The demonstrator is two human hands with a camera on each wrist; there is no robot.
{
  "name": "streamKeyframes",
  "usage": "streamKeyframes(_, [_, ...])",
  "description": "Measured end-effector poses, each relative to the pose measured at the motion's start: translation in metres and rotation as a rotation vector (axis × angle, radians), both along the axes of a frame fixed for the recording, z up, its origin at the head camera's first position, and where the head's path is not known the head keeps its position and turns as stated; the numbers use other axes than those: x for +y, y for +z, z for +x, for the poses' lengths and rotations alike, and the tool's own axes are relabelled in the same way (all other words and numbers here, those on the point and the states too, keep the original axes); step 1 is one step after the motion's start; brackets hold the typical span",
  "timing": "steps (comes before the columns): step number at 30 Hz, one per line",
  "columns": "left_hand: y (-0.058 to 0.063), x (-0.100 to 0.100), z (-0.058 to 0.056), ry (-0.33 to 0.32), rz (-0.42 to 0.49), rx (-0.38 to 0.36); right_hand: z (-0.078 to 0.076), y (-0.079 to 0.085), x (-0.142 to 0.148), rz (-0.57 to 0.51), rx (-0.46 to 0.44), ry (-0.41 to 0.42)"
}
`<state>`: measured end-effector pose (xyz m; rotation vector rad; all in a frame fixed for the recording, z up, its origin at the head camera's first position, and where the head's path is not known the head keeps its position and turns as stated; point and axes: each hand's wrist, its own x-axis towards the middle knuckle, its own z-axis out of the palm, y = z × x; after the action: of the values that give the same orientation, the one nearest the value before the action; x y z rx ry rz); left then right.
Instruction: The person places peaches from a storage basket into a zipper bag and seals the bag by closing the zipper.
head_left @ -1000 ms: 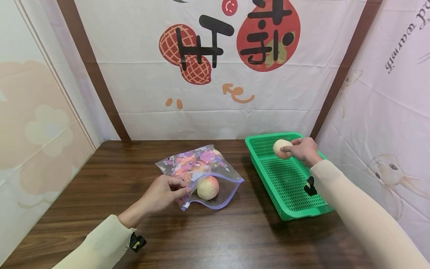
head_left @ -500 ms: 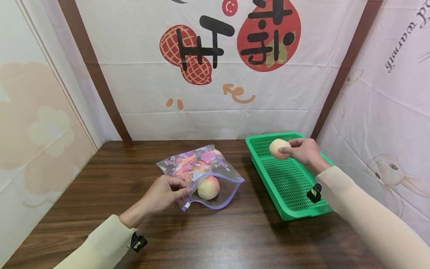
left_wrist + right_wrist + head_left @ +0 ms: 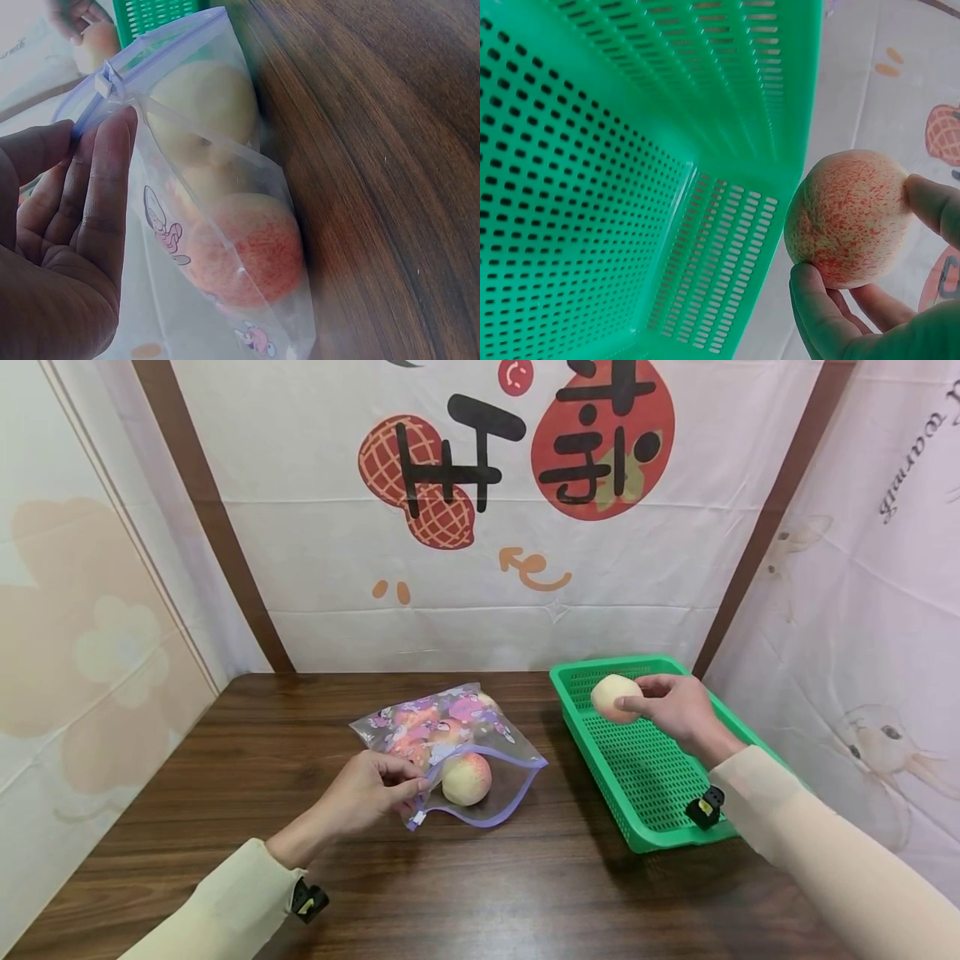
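My left hand [image 3: 369, 793] pinches the purple rim of a clear zip bag [image 3: 517, 743] at its left corner, beside the white slider. The bag lies on its side with its mouth spread towards me. One peach [image 3: 467, 779] rests just inside the opening; several more show through the printed plastic, and in the left wrist view a red-speckled peach [image 3: 247, 251] presses against the film. Over the green basket [image 3: 637, 842], my right hand [image 3: 678, 710] holds another peach [image 3: 615, 697] between thumb and fingers. The right wrist view shows this peach [image 3: 851, 217] raised near the basket's rim.
Both items sit on a dark wooden table [image 3: 480, 893], the basket to the right of the bag with a gap between them. A printed cloth [image 3: 330, 635] hangs behind the table's far edge, and more cloth closes in both sides.
My right hand has carried its peach a little to the left and slightly lower above the basket. The left hand and the bag have stayed in place.
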<state>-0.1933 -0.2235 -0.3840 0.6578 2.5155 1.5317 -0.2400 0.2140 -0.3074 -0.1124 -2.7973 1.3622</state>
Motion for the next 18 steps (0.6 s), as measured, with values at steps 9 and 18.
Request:
streamKeyframes(9, [0.001, 0.001, 0.001, 0.009, -0.016, 0.009, 0.014, 0.003, -0.009, -0.018, 0.035, 0.015])
streamKeyframes(18, [0.002, 0.001, 0.001, 0.009, -0.018, 0.005, 0.031, 0.003, -0.024, -0.036, 0.049, 0.075])
